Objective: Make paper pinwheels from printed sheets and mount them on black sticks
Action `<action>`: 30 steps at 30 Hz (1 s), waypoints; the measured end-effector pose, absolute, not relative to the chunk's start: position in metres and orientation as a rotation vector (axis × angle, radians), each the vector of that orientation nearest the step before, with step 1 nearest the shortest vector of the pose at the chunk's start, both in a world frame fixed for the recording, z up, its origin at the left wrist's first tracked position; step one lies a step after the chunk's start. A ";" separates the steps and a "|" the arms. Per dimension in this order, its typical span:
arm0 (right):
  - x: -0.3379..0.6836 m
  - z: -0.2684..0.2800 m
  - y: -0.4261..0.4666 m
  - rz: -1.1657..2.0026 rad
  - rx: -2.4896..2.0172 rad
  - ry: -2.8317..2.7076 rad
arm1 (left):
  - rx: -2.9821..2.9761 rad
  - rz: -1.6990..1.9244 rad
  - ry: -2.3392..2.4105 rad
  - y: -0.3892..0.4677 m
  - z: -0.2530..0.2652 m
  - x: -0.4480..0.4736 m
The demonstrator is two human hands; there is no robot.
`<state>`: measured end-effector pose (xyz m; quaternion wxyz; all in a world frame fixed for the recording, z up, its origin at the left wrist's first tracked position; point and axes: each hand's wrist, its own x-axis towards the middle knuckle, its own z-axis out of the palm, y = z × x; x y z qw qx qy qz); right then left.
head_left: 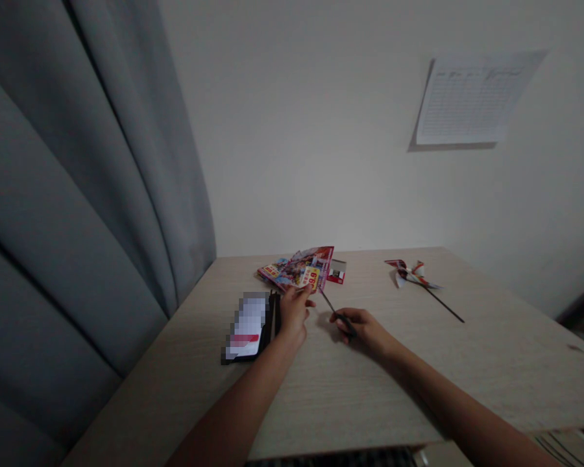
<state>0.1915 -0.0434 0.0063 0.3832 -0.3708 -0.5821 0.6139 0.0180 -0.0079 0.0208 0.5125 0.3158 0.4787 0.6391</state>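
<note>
— What's by your left hand [294, 310]?
— A lit phone [248, 327], lower left of centre. That hand pinches the lower edge of the colourful leaflet [299, 267], mid-frame.
— And further right?
— A small red-edged packet [337, 274], contents too small to tell. Then your right hand [363, 327] curls around the scissors [346, 324], tip by the leaflet's lower corner. A pinwheel [413, 274] lies right of centre.
</note>
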 end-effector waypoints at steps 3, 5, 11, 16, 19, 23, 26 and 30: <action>0.192 0.008 -0.044 1.551 -0.954 -1.501 | 0.757 1.540 1.148 -0.008 0.021 0.018; 0.191 0.011 -0.046 1.548 -0.966 -1.514 | 0.756 1.540 1.146 -0.008 0.021 0.018; 0.190 0.012 -0.046 1.560 -0.968 -1.496 | 0.749 1.543 1.134 -0.008 0.022 0.018; 0.189 0.009 -0.044 1.548 -0.968 -1.488 | 0.763 1.538 1.135 -0.007 0.021 0.017; 0.189 0.008 -0.044 1.548 -0.971 -1.491 | 0.773 1.538 1.139 -0.006 0.020 0.017; 0.190 0.007 -0.044 1.549 -0.966 -1.478 | 0.790 1.540 1.137 -0.005 0.017 0.018; 0.191 0.007 -0.044 1.518 -0.962 -1.518 | 0.802 1.542 1.119 -0.005 0.016 0.020; 0.192 0.005 -0.042 1.496 -0.958 -1.552 | 0.806 1.547 1.093 -0.006 0.016 0.020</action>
